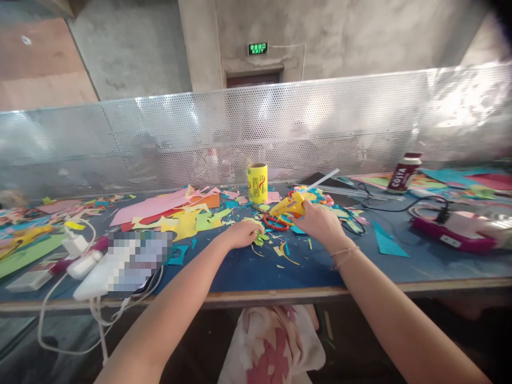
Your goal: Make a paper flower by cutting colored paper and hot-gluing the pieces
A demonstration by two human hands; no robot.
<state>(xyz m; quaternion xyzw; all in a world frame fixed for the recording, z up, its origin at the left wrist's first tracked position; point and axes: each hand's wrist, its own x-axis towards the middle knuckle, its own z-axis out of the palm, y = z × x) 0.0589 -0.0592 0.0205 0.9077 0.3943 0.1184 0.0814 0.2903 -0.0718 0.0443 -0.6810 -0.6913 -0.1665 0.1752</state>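
My right hand (322,222) is wrapped round a yellow hot glue gun (290,205), whose nozzle points left and down. A translucent glue stick (323,179) juts up and right from its back end. Just left of it, my left hand (245,233) is closed on a small green paper piece (260,238) low over the table. The glue gun's tip is apart from the green paper. Red-handled scissors (276,222) lie behind the two hands, partly hidden by the glue gun. Behind them a yellow roll of tape (258,183) stands upright.
Paper scraps (180,221) cover much of the blue table (256,277). At left, a phone (140,261) lies among white cables and chargers. At right are a purple power strip (448,234), a black cord and a dark red bottle (405,173). A perforated metal screen (168,138) stands along the back.
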